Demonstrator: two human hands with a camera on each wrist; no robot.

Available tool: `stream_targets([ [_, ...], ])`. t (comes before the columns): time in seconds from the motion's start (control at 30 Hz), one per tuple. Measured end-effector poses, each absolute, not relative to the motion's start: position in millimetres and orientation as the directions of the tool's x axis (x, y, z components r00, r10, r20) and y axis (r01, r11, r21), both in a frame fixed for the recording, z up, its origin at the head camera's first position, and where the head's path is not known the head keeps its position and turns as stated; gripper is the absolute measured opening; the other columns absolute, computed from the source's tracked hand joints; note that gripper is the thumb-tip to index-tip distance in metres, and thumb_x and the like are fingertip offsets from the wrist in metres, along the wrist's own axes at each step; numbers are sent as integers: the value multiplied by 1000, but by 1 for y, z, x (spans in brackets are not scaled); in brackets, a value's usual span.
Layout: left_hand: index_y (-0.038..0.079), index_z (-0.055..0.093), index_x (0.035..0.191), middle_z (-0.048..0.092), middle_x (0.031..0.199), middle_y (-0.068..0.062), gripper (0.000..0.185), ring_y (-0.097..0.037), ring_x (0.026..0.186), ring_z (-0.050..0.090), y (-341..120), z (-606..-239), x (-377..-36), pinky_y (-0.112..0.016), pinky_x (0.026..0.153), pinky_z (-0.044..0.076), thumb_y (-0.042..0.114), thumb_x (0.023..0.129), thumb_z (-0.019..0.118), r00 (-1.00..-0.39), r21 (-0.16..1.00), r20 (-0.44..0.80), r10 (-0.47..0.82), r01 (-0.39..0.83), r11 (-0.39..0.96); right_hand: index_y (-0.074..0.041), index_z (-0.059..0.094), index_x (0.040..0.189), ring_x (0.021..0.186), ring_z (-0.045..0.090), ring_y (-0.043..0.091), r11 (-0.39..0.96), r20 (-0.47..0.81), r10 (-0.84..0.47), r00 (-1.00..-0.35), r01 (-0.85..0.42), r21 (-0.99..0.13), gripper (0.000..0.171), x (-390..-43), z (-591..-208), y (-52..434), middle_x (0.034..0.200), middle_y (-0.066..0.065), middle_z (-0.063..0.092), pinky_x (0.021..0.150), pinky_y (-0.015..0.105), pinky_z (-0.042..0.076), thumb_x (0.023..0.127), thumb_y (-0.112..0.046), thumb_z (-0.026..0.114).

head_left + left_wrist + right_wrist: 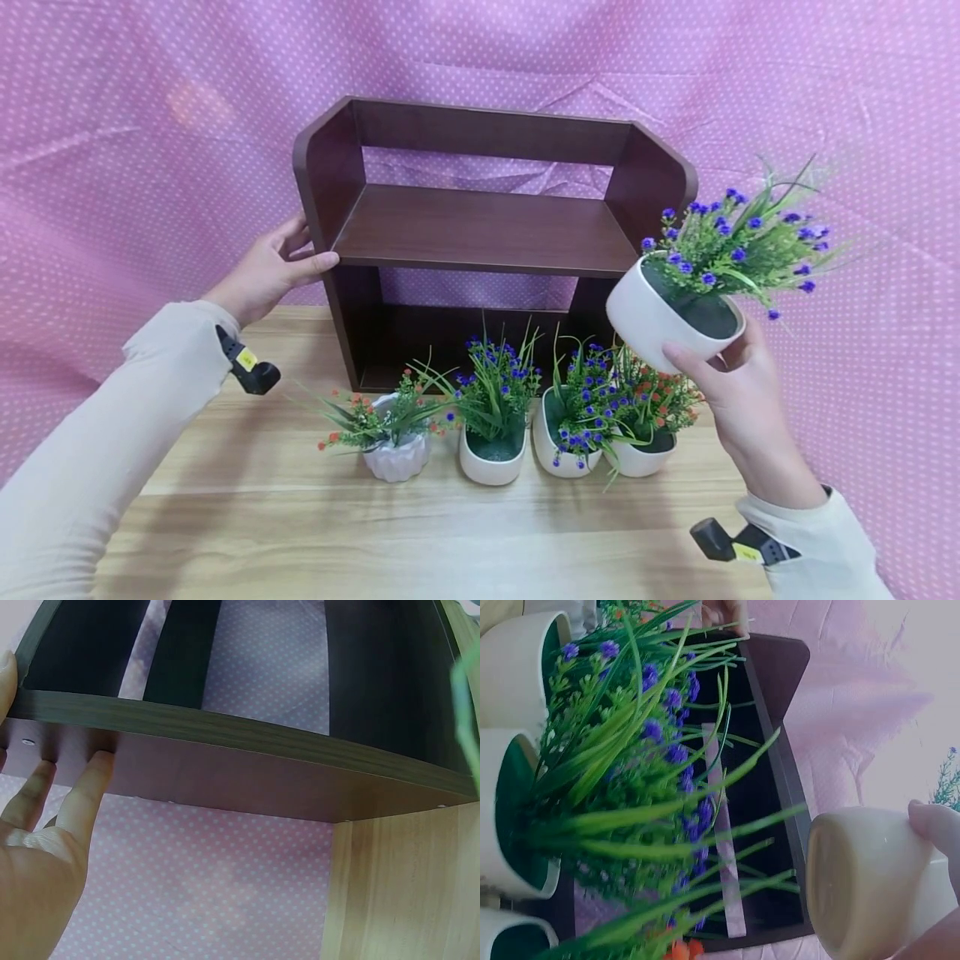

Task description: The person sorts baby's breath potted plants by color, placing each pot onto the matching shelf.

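Note:
My left hand holds the left side panel of a dark brown wooden shelf, thumb at the front edge. In the left wrist view its fingertips touch the panel's outer face. My right hand grips a white oval pot with purple flowers and grass blades, tilted and raised off the table at the shelf's right end. The right wrist view shows this pot's underside and my thumb on its wall; the flowers are mostly out of frame there.
Before the shelf stand a ribbed white pot with orange flowers, two white pots with purple flowers, and a white pot with orange flowers. They stand on a light wood table. Pink dotted cloth hangs behind.

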State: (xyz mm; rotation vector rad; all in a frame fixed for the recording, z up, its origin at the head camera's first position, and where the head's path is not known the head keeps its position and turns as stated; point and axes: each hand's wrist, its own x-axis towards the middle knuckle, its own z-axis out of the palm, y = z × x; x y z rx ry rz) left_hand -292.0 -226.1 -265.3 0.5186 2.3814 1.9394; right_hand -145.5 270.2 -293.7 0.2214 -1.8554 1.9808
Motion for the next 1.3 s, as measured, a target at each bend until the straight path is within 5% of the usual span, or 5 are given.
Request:
stream_targets([
  [0.47, 24, 28, 152, 29, 156, -7, 72, -27, 141, 30, -226, -268, -292, -13, 88, 50, 10, 92, 65, -942, 965, 203, 266, 239, 109, -13, 36, 138, 112, 56, 15, -14, 391, 127, -912, -396, -918, 67, -162, -283, 229, 125, 4, 52, 86, 18, 52, 83, 3, 71],
  [1.3, 26, 29, 151, 29, 156, -7, 72, -27, 141, 30, -225, -269, -292, -14, 88, 50, 10, 91, 65, -942, 965, 210, 262, 243, 102, -11, 39, 131, 114, 56, 24, -90, 462, 133, -877, -474, -876, 69, -200, -242, 167, 127, 8, 54, 94, 29, 51, 76, -5, 79],
])
